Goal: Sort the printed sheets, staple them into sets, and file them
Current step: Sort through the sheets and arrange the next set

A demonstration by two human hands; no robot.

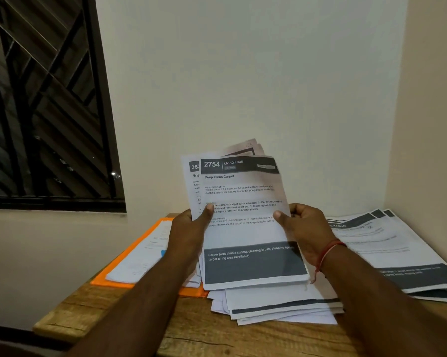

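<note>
Both your hands clamp one fanned bundle of printed sheets (243, 191), held upright above the table (88, 313). Your left hand (189, 235) grips the bundle's left edge, thumb pressed across the front; your right hand (305, 228) grips the right edge, thumb likewise on the front. The front sheet reads "2754 LIVING ROOM, Deep Clean Carpet"; further sheets show behind it to the left and at the top.

Beneath the bundle, a loose pile of sheets (281, 305) lies on the table. To the left, an orange folder (114, 284) carries more sheets. To the right, a fanned stack (397, 243) lies flat by the wall corner. A red thread (328, 251) circles your right wrist. A barred window (44, 99) stands far left.
</note>
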